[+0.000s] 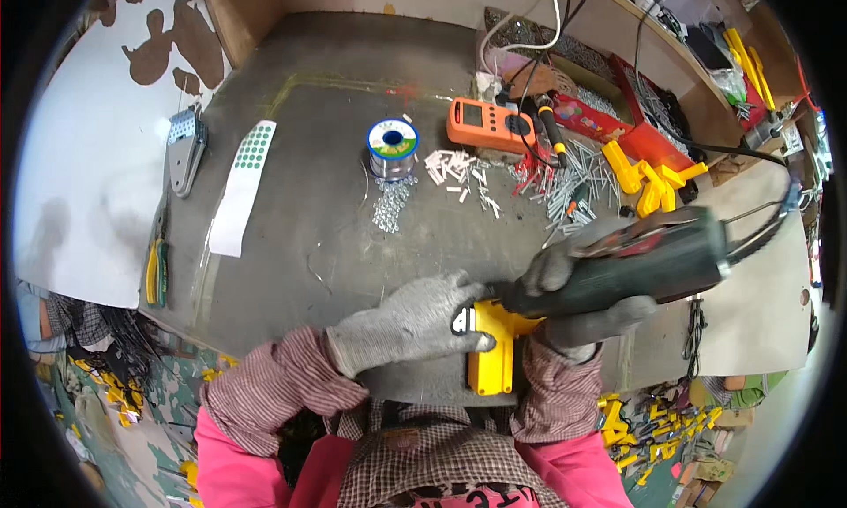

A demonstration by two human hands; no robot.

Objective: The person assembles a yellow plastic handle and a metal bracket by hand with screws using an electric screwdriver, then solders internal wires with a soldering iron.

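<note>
Workshop; solder spool (393, 162), multimeter (490, 126)

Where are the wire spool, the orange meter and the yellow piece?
Wire spool (393, 152): head view, on its round end face just below the hole.
Orange meter (490, 130): head view, on its front, between screen and dial.
Yellow piece (498, 358): head view, on its lower body.

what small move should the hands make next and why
Perhaps align the power tool more squarely with the yellow piece: the left hand grips that piece, while the right hand holds the tool slanted, close to the piece's upper end.
</note>
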